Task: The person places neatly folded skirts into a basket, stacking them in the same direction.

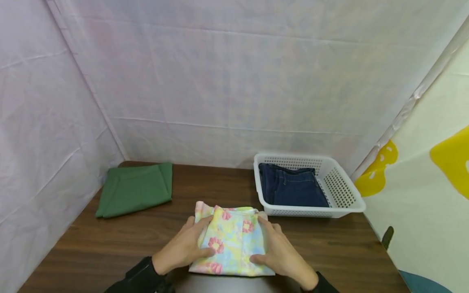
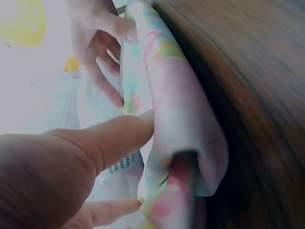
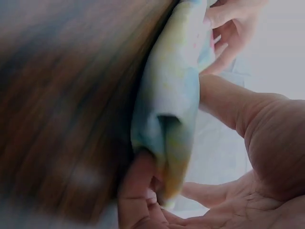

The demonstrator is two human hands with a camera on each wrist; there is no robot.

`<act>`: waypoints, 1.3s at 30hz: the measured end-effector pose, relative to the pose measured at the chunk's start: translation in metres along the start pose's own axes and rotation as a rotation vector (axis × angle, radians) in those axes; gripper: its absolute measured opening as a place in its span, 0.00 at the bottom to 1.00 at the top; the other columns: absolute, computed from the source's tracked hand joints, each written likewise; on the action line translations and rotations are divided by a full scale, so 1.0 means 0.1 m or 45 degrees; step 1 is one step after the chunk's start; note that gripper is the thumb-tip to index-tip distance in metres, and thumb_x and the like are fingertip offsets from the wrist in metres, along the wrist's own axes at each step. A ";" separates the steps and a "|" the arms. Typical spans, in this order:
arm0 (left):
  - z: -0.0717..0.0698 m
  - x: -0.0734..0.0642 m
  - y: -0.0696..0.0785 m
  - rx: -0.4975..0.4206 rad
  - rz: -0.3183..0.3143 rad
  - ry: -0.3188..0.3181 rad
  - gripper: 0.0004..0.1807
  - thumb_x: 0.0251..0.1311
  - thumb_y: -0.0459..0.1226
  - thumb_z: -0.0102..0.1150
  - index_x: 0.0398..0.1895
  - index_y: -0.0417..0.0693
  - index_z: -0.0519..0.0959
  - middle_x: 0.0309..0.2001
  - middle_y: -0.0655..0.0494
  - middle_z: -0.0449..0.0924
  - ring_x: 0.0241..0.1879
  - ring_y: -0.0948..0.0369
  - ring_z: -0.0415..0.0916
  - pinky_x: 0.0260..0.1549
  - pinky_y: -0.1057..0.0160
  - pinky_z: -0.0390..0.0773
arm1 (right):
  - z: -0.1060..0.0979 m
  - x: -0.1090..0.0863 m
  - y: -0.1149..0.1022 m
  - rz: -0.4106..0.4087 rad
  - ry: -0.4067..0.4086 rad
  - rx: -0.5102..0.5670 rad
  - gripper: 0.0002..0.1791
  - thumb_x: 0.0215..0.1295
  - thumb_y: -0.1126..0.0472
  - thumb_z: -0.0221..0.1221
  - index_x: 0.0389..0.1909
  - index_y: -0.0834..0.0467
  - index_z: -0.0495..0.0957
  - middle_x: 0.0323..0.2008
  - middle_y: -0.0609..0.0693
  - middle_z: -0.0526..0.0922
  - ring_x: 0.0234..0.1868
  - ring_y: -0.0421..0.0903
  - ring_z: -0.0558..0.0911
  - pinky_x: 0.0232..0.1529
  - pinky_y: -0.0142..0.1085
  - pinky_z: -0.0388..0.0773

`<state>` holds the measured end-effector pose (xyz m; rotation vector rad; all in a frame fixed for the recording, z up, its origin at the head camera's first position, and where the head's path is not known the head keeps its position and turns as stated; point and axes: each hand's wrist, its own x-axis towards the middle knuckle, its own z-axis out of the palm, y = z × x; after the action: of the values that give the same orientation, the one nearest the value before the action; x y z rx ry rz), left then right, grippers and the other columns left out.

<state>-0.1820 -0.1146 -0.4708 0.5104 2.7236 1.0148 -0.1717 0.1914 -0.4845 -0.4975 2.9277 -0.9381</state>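
A folded flowered garment (image 1: 231, 240), yellow, pink and pale blue, lies at the front middle of the dark wooden table. My left hand (image 1: 185, 246) holds its left side, thumb and index finger on the top layer. On the opposite side my right hand (image 1: 280, 252) grips the garment, its thumb on top. The right wrist view shows curled fingers (image 3: 136, 191) tucked at the garment's lower edge. Thick rounded folds of the garment (image 2: 178, 100) fill the middle of the left wrist view, where my left hand's other fingers are hidden.
A folded green cloth (image 1: 137, 189) lies at the table's back left. At the back right stands a white perforated basket (image 1: 342, 189) with folded dark blue jeans (image 1: 298, 189) inside. White fabric walls (image 1: 227, 81) enclose the table (image 1: 146, 232) at the back and sides.
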 end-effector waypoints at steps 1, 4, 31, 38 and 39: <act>0.00 0.01 0.00 -0.017 0.008 -0.018 0.50 0.54 0.50 0.76 0.78 0.55 0.60 0.72 0.41 0.60 0.71 0.34 0.49 0.57 0.34 0.67 | 0.02 0.01 -0.01 -0.007 0.005 0.000 0.63 0.43 0.49 0.81 0.77 0.59 0.54 0.61 0.67 0.69 0.58 0.58 0.73 0.56 0.55 0.74; 0.01 0.05 0.00 -0.071 0.047 -0.079 0.49 0.58 0.48 0.74 0.79 0.55 0.57 0.76 0.46 0.57 0.74 0.33 0.39 0.61 0.30 0.59 | 0.05 0.05 -0.04 -0.051 0.009 0.016 0.62 0.43 0.55 0.80 0.77 0.59 0.54 0.62 0.66 0.70 0.59 0.59 0.73 0.57 0.55 0.73; -0.21 0.02 0.11 -0.067 0.177 0.116 0.37 0.64 0.34 0.68 0.75 0.56 0.64 0.70 0.53 0.66 0.67 0.49 0.64 0.58 0.42 0.71 | -0.14 0.20 -0.26 -0.426 0.170 -0.076 0.41 0.56 0.64 0.72 0.71 0.51 0.68 0.61 0.48 0.71 0.56 0.42 0.73 0.56 0.42 0.75; -0.35 0.05 0.17 -0.052 0.220 0.185 0.37 0.65 0.34 0.67 0.75 0.59 0.64 0.70 0.58 0.67 0.68 0.53 0.65 0.59 0.46 0.72 | -0.29 0.30 -0.34 -0.451 0.209 -0.088 0.42 0.58 0.63 0.70 0.73 0.49 0.66 0.60 0.47 0.70 0.52 0.42 0.74 0.51 0.41 0.76; -0.37 0.06 0.18 -0.052 0.228 0.197 0.38 0.65 0.34 0.67 0.75 0.59 0.64 0.70 0.58 0.66 0.68 0.53 0.65 0.59 0.46 0.72 | -0.31 0.31 -0.35 -0.446 0.216 -0.097 0.42 0.58 0.63 0.70 0.73 0.48 0.66 0.56 0.46 0.70 0.47 0.41 0.73 0.46 0.39 0.77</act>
<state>-0.1938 -0.1215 -0.4311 0.7076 2.8243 1.1979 -0.1951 0.1721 -0.4365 -1.0090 3.0975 -0.9418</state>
